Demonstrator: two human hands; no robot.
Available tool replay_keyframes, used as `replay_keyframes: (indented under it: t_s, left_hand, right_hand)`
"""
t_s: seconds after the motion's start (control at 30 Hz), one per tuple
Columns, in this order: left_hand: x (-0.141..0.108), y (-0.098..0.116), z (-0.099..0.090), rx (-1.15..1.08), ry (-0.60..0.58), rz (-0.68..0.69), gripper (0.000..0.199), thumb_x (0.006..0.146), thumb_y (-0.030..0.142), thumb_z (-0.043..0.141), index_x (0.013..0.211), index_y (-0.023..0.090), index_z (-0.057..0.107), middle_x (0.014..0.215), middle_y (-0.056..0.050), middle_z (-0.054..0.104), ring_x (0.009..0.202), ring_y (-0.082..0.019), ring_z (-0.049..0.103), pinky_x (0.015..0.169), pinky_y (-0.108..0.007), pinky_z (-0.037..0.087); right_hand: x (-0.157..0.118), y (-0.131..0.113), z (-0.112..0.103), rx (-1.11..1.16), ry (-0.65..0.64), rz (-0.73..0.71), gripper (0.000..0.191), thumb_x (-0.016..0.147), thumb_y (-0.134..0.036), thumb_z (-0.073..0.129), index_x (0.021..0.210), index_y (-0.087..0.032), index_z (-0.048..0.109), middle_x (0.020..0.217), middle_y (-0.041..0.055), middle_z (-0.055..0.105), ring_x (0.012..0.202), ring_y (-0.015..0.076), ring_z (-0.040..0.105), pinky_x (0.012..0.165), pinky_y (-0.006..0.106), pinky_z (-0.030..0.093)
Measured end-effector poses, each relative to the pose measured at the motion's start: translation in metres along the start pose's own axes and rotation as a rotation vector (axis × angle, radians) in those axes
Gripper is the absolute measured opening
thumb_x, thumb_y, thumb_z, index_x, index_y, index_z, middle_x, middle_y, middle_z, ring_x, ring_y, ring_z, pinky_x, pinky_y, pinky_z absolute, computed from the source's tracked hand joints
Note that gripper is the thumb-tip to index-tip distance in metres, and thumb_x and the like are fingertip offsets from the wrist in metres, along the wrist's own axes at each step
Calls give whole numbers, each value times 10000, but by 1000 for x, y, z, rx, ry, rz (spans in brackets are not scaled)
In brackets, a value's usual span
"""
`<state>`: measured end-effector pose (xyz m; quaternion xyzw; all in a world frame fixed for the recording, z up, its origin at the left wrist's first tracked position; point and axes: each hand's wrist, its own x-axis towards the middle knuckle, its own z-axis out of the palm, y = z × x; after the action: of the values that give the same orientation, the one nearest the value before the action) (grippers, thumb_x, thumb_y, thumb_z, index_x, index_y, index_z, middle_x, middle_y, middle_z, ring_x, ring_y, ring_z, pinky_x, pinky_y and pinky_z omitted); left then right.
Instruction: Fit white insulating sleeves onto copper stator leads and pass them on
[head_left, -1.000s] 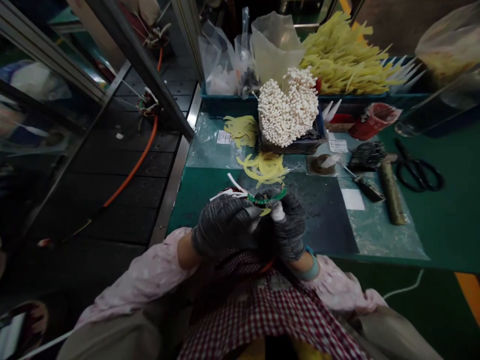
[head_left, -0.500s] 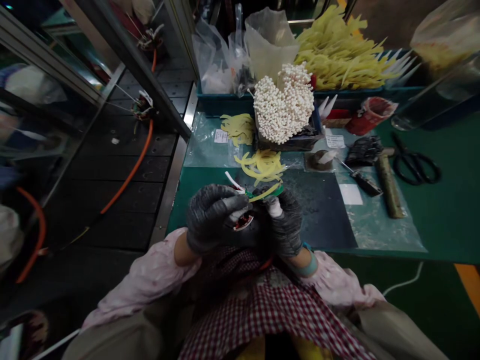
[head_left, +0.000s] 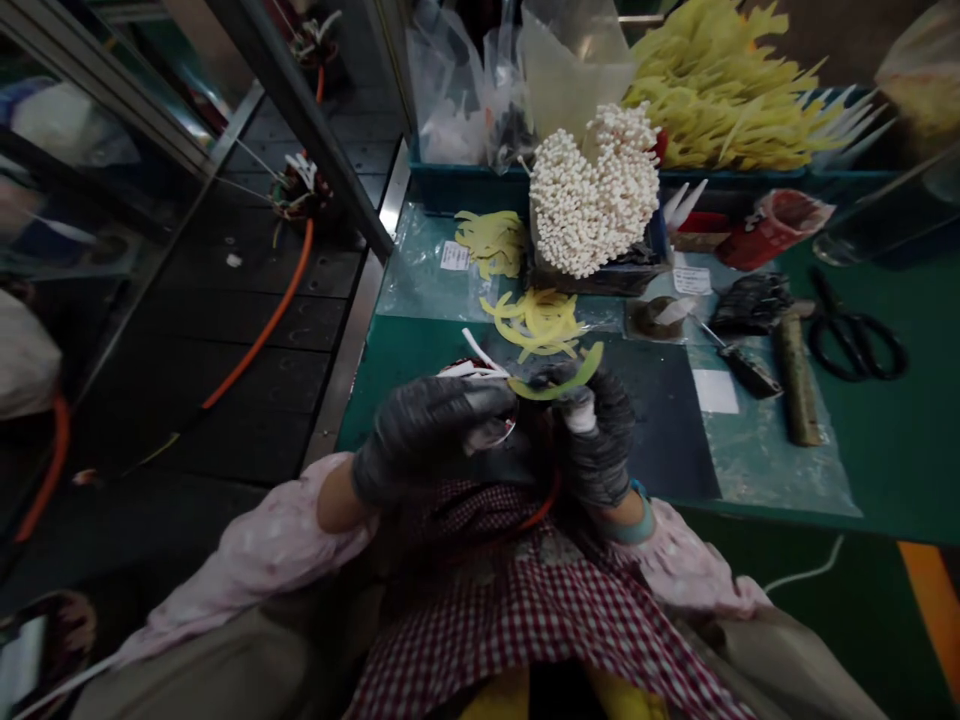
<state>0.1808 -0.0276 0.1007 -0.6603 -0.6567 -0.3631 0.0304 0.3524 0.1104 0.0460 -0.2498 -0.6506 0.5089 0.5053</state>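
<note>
"While we hold this yellow-green strip [head_left: 559,388] just nearer us than the loose yellow strips [head_left: 536,325], which step are we at?"

"We'd judge that we're fitting it to the workpiece [head_left: 471,370], the white-sleeved one at its nine o'clock."

"And our fingers?"

"Our right hand [head_left: 604,440], toward five o'clock, pinches the yellow-green strip; our left hand [head_left: 442,420], past eight, grips the workpiece. With its fingertips blurred, we can't be sure whether they touch the strip too."

"What would our next move call for?"

"A steady left hold, we think, while the right guides the strip's left tip along the workpiece without kinking it."

"And around us?"

"Loose yellow strips at twelve, a white bundle [head_left: 592,205] beyond them, scissors [head_left: 857,345] at three, the dark mat [head_left: 664,430] at four."
</note>
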Motion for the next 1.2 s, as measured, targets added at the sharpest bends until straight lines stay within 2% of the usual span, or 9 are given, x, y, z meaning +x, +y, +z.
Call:
replay_keyframes:
  t_s: [0.1,0.2,0.3,0.37,0.53,0.63,0.77,1.03,1.2]
  left_hand:
    - [-9,-29,-12,-170,-17,-452,592,995,595,804,1440,211,732,1217,-121,854,978,-250,842,817,-326,687]
    - [-4,-52,-16,-236,-298,-663,1016,792,720,912,1602,182,615,1330,-177,820,1116,-367,826,876,-434,697]
    - [14,-66,-6,-161,-591,-674,872,796,757,858,1475,226,732,1245,-141,844,1114,-411,813,964,-525,663]
    - [25,-75,3,-138,-630,-643,734,819,756,816,1326,226,802,1165,-128,849,1057,-395,806,982,-542,644]
    - [14,-80,21,-402,-408,-721,602,744,751,876,1037,230,804,1043,-112,832,955,-348,773,932,-528,644]
    - [-8,-57,27,-651,-167,-786,569,751,680,934,1062,232,773,1113,-99,828,1020,-329,773,968,-517,642]
    - [-33,-26,31,-616,75,-749,595,763,661,980,1112,238,749,1160,-92,797,1082,-310,743,1012,-507,616]
    - [-57,-13,29,-326,78,-514,713,941,924,637,1327,324,653,1281,-74,725,1220,-300,734,1076,-547,652]
    - [-75,-11,18,-259,-32,-344,715,1043,774,624,1609,364,473,1556,-102,627,1503,-340,610,1260,-587,583]
  right_hand:
    - [7,5,1,15,-44,-15,446,1120,-673,601,1097,-284,817,978,41,848,877,231,816,870,416,696]
    - [18,-1,-2,33,-296,4,393,1152,-614,583,1183,-300,817,1089,28,866,957,218,828,899,393,691]
    - [27,-11,-5,-77,-559,-101,345,1176,-527,572,1293,-309,813,1163,30,869,1026,221,830,923,379,683]
    - [27,-14,0,-273,-682,-231,337,1165,-477,606,1353,-287,811,1227,68,860,1075,251,818,946,399,676]
    - [-2,-7,20,-829,-852,-429,257,1094,-284,711,1304,-262,859,1305,137,841,1200,341,756,1083,535,620]
    - [-22,-6,18,-858,-844,-487,256,1098,-295,710,1308,-296,857,1285,102,848,1223,314,732,1159,548,569]
    - [-38,-10,5,-792,-725,-536,218,1098,-315,725,1265,-345,862,1180,43,864,1143,258,731,1089,464,585]
    - [-60,-11,10,-681,-598,-437,158,1045,-256,773,1153,-337,855,1231,53,846,1191,300,706,1075,536,594]
    - [-75,-7,12,-657,-668,-241,322,1032,-248,762,1308,-403,821,1331,47,824,1332,330,684,1241,623,533]
